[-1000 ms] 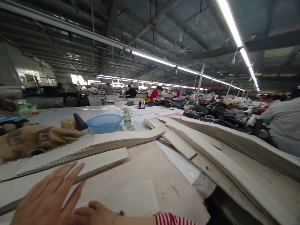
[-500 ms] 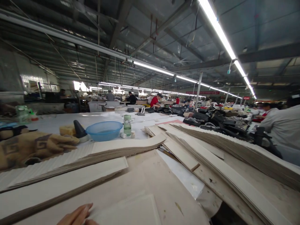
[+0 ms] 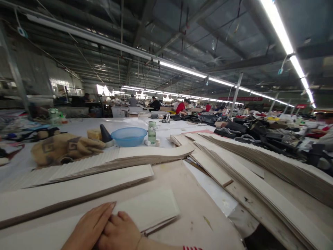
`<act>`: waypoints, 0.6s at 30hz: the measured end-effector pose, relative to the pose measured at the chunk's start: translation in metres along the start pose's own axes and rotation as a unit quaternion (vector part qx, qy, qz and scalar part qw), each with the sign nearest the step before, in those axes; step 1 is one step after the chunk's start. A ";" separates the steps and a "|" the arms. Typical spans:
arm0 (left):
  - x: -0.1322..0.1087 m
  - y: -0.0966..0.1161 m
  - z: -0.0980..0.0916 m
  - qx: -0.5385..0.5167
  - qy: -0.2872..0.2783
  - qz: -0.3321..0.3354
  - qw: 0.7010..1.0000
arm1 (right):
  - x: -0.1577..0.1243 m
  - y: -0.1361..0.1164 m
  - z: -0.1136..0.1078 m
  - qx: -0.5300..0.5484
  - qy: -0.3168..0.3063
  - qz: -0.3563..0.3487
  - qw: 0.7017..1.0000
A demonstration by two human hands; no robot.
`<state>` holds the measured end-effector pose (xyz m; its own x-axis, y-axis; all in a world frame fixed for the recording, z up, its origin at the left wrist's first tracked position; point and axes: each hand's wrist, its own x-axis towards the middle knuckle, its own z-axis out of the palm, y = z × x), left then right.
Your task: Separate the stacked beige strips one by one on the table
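Both my hands are low in the view, close together on a short stack of cream-coloured strips (image 3: 153, 206). My left hand (image 3: 90, 225) lies on it with its fingers stretched out and held together. Against it, my right hand (image 3: 121, 231) has its fingers curled; what they hold, if anything, is hidden. Just beyond is a longer stack of cream strips (image 3: 85, 189) with grey-brown edges. A fanned-out stack of strips (image 3: 156, 153) lies behind that one. Beneath the hands spreads a beige board (image 3: 197, 205) with a few stains.
A tan glove (image 3: 67, 147), a blue basin (image 3: 128, 137) and a green-tinted bottle (image 3: 152, 133) stand beyond the strips. More strip stacks (image 3: 249, 180) lie at the right. Dark goods (image 3: 249, 130) are piled behind them. People work farther back, one in red (image 3: 180, 107).
My right hand has come into view beside my left hand, which shows more fully now. More of the short strip stack is visible. The whole view has shifted, with the scene sliding rightward.
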<state>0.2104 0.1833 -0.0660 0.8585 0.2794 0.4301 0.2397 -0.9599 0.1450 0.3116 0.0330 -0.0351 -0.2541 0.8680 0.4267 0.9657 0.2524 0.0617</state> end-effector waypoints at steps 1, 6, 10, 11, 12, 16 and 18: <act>0.001 0.006 -0.006 -0.008 -0.017 -0.013 1.000 | -0.002 0.000 -0.008 0.014 -0.002 0.014 1.000; 0.008 0.023 -0.020 -0.026 -0.059 -0.121 0.991 | -0.007 0.001 -0.029 0.092 -0.022 0.071 0.993; 0.011 0.028 -0.026 -0.008 -0.066 -0.132 0.989 | -0.006 0.012 -0.037 0.118 -0.033 0.144 0.982; 0.013 0.032 -0.028 -0.002 -0.065 -0.142 0.988 | -0.006 0.016 -0.038 0.116 -0.040 0.169 0.978; 0.014 0.036 -0.031 0.005 -0.066 -0.154 0.986 | -0.006 0.020 -0.039 0.113 -0.048 0.189 0.974; 0.019 0.052 -0.034 0.022 -0.083 -0.181 0.980 | -0.004 0.032 -0.040 0.106 -0.067 0.211 0.970; 0.019 0.053 -0.032 0.022 -0.078 -0.186 0.979 | -0.002 0.035 -0.038 0.093 -0.067 0.214 0.970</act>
<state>0.2249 0.1385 -0.0214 0.7660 0.6068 0.2122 0.5657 -0.7931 0.2260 0.3482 0.0236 0.0003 0.1519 0.9549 0.2550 0.9609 -0.0824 -0.2642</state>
